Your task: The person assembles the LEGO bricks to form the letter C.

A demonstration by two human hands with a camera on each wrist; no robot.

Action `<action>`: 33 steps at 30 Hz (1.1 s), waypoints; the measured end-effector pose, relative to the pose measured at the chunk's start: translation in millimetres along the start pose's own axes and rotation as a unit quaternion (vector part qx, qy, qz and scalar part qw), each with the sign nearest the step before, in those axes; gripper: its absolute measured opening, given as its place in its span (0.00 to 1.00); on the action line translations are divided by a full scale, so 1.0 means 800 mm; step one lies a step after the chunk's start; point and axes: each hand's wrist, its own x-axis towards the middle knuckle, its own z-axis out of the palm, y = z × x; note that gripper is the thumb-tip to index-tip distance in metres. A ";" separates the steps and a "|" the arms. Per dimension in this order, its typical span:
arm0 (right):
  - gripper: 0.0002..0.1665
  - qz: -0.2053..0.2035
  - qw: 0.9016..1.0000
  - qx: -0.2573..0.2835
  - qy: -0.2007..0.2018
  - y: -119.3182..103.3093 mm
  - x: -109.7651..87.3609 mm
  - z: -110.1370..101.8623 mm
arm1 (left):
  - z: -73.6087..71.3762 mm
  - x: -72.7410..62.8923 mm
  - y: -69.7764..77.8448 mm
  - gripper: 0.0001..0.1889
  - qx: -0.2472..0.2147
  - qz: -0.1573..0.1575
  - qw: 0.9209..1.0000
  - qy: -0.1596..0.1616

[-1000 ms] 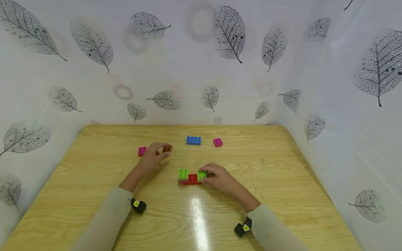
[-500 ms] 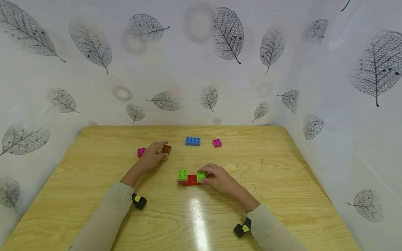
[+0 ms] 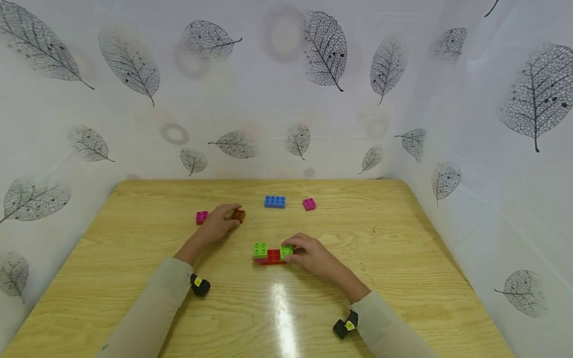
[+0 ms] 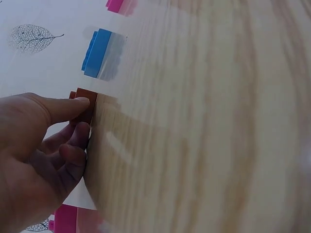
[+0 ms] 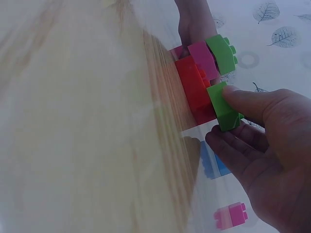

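My left hand (image 3: pixel 211 227) pinches a brown toy building brick (image 3: pixel 239 215) between thumb and fingers, left of centre on the table. Seen from the left wrist, the brown brick (image 4: pixel 87 94) has its studs facing away from the tabletop. With thumb and fingertips, my right hand (image 3: pixel 313 256) grips a lime green brick (image 3: pixel 285 252) at the right end of a small built piece. A long red brick (image 5: pixel 193 92) forms its base. At its other end, a pink brick (image 5: pixel 202 59) carries a second green brick (image 3: pixel 260 249).
Behind the built piece lie a blue brick (image 3: pixel 275 202) and a pink brick (image 3: pixel 309 204). Another pink brick (image 3: pixel 202 217) sits beside my left hand. The wooden table (image 3: pixel 380 209) meets a leaf-patterned white curtain (image 3: pixel 250 89) at the back and sides.
The brown brick in my left hand has tipped and shifted slightly. My right hand stays on the green brick, and the built piece has not moved.
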 end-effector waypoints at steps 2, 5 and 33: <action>0.20 0.002 1.000 -0.001 0.001 0.000 0.000 0.000 | 0.002 0.000 0.000 0.26 0.002 -0.001 1.000 0.001; 0.20 0.004 1.000 -0.004 0.002 0.000 0.000 0.000 | 0.003 0.000 0.001 0.24 0.003 -0.004 1.000 0.003; 0.19 0.005 1.000 -0.008 0.002 -0.003 0.000 0.001 | 0.018 -0.044 0.018 0.24 -0.060 0.002 0.998 -0.006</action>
